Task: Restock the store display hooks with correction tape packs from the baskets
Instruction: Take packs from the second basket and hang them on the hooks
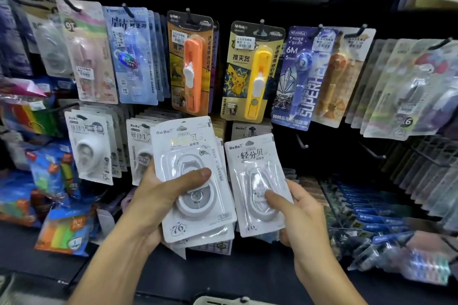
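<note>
I stand at the display wall with correction tape packs in both hands. My left hand (158, 195) grips a stack of white packs (192, 181), thumb pressed across the blister of the top one and fingers curled behind; several more packs fan out below it. My right hand (295, 208) pinches a single white pack (255, 181) of the same brand, thumb on its blister and fingers behind, held upright just beside the stack and clear of it.

As I judge it, the step in hand is peeling one pack off the stack so it can go on a hook. The pack in my right hand is not on any hook yet. Just above it, behind the packs I hold, hangs a row with the same brand mark (250, 130), and to its right a bare hook (302, 142) juts from the dark panel, with another bare hook (374, 153) further right.

The next move calls for lifting the single pack until the hang-hole at its top lines up with a hook tip, then sliding it straight back. I cannot make out the hole clearly, so I would need to keep the pack square. The stack stays gripped meanwhile. A basket rim (223, 301) shows at the bottom edge.
</note>
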{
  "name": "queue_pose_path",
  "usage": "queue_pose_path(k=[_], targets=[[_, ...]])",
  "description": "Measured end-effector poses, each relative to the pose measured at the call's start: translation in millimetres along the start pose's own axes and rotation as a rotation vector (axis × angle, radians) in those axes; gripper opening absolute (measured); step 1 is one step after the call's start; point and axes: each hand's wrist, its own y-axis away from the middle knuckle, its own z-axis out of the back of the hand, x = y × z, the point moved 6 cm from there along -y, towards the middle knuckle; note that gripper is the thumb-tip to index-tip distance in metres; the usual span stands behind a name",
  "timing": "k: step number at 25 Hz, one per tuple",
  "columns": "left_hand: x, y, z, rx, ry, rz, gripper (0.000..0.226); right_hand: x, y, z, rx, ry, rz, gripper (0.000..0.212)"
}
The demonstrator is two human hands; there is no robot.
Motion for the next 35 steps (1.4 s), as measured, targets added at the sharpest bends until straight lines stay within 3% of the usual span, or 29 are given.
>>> queue_pose_path(k=[5, 8, 11, 12, 16, 18, 21, 27, 29, 32, 35], targets=[[-5, -2, 0, -0.013, -0.034, -0.035, 0.082, 10, -6, -1, -0.092, 0.046, 0.097, 0.021], [-14, -8, 7, -0.032, -0.070, -0.073, 0.092, 6, -11, -5, -0.030, 0.057, 0.069, 0.025], [-12, -10, 6, -0.035, -0.078, -0.085, 0.095, -9, -23, -14, -0.002, 0.117, -0.089, 0.061], [-7, -9, 2, -0.033, -0.079, -0.082, 0.095, -11, -22, -15, 0.010, 0.186, -0.067, 0.068], [7, -1, -29, 0.062, -0.111, -0.082, 0.085, -3, 8, -39, 0.287, 0.198, 0.137, 0.067], [9, 0, -40, 0.130, -0.085, -0.054, 0.082, 2, 1, -38, 0.276, 0.075, 0.140, 0.062], [9, -3, -33, 0.201, -0.040, 0.033, 0.095, 11, -10, -34, 0.243, -0.211, 0.030, 0.046], [19, 0, -26, 0.231, -0.073, 0.174, 0.084, -7, -4, -16, 0.228, -0.352, -0.122, 0.052], [21, 2, -23, 0.171, -0.088, 0.194, 0.076, -7, -5, -11, 0.239, -0.228, -0.085, 0.044], [8, -1, 2, -0.060, -0.181, 0.068, 0.062, -6, -7, -1, 0.122, 0.021, -0.023, 0.026], [-13, 0, 17, -0.139, -0.156, -0.066, 0.060, -2, -2, 2, 0.014, 0.081, 0.113, 0.043]])
